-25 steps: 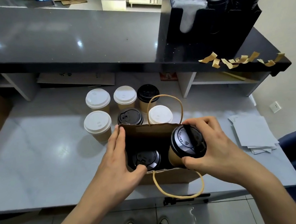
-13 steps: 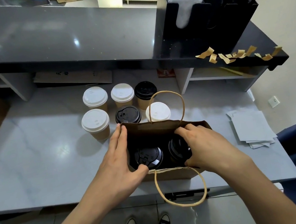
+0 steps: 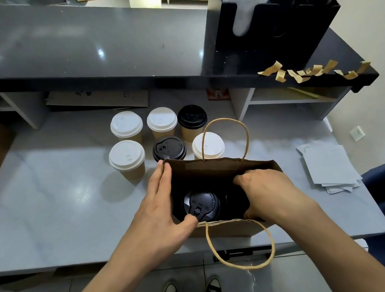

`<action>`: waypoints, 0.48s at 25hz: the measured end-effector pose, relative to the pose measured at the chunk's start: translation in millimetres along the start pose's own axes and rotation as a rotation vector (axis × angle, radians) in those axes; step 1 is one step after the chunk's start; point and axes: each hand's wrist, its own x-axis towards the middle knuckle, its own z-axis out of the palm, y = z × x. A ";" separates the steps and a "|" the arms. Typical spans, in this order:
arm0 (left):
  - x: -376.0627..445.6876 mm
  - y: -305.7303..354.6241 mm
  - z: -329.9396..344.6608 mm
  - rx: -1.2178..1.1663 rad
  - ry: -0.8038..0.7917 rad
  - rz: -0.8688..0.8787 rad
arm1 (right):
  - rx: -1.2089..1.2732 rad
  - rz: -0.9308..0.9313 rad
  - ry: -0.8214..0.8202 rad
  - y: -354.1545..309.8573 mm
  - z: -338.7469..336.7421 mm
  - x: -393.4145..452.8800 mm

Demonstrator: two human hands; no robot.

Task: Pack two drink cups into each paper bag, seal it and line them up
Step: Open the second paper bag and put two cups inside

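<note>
The open brown paper bag with twine handles (image 3: 226, 228) stands upright at the grey counter's near edge (image 3: 49, 229), long axis left to right, between both hands. The left hand (image 3: 157, 216), fingers spread, grips the bag's left wall, thumb hooked over the rim touching the black-lidded cup (image 3: 201, 205) inside. The right hand (image 3: 266, 192) reaches into the right half, covering whatever sits there; whether it grips anything I cannot tell.

Single head-worn view looks steeply down, close over the paper bag (image 3: 226, 228) on the counter (image 3: 47, 217).

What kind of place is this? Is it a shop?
Probably a café's takeaway counter: lidded paper drink cups stand on the grey worktop, a brown paper carrier bag is being filled, and a black organiser holds supplies.
</note>
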 end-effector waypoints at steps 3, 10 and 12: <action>-1.4 0.0 -1.8 0.006 -0.010 0.002 | -0.054 0.010 -0.023 -4.4 3.0 3.1; -0.3 -3.7 -2.6 -0.017 0.008 0.033 | 0.014 -0.007 0.014 -5.8 9.7 0.6; 0.1 -5.4 -3.6 -0.031 0.020 0.048 | 0.133 -0.005 0.030 -4.8 8.5 -5.8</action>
